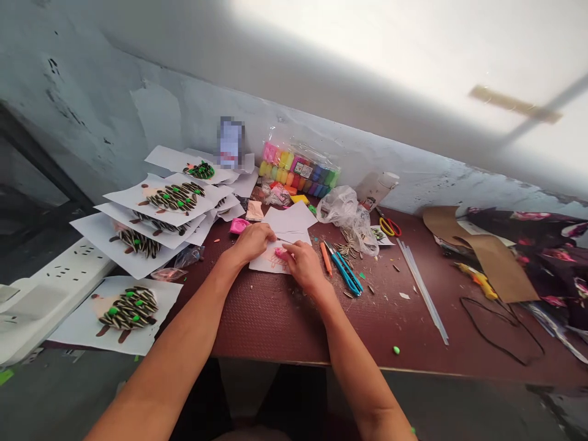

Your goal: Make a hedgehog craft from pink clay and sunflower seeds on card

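Left fingers (pixel 263 237): on paper (pixel 263 264), grip hidden.
Right fingers (pixel 294 249): narrow, holding pink clay (pixel 280 253).
Left of fingers: seed pictures (pixel 128 309), done.

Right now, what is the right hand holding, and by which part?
The right hand pinches a small lump of pink clay between its fingertips, by one end, it seems; the view is too small to be sure.

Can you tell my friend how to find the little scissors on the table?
Start at the long dark red table and find the crumpled clear plastic bag near its back edge. Just right of the bag, below a pale bottle, lie the scissors. Their finger loops are yellow and red, unlike the blue-handled tool further forward.
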### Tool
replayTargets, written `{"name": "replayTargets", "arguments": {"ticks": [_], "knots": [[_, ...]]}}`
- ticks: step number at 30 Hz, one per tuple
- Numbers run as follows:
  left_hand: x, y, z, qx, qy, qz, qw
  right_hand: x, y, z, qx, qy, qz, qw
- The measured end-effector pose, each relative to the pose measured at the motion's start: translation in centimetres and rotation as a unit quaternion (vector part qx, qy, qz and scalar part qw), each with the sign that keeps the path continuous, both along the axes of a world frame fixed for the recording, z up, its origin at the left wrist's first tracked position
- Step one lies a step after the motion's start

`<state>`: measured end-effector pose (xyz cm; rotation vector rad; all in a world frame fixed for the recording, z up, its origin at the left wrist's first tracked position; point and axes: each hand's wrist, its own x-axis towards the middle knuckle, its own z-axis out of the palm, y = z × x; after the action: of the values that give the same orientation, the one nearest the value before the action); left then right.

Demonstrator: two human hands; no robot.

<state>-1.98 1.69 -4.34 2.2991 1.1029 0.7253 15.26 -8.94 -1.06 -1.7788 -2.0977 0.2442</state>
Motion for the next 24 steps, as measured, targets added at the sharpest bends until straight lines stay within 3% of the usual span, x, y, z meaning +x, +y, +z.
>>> {"name": "replayTargets", "arguments": {"ticks": [7,24], "knots": [[0.1,0.0,0.1,-0.018,-0.019,0.000,1.000,-0.1,-1.3,0.5,0.055,-0.015,0.006,0.998],[0.1,0.0,0.2,0.005,0.044,0.004,0.999,-1.9,-2.1,0.3,0.006,-0.128,0.040,0.991]]}}
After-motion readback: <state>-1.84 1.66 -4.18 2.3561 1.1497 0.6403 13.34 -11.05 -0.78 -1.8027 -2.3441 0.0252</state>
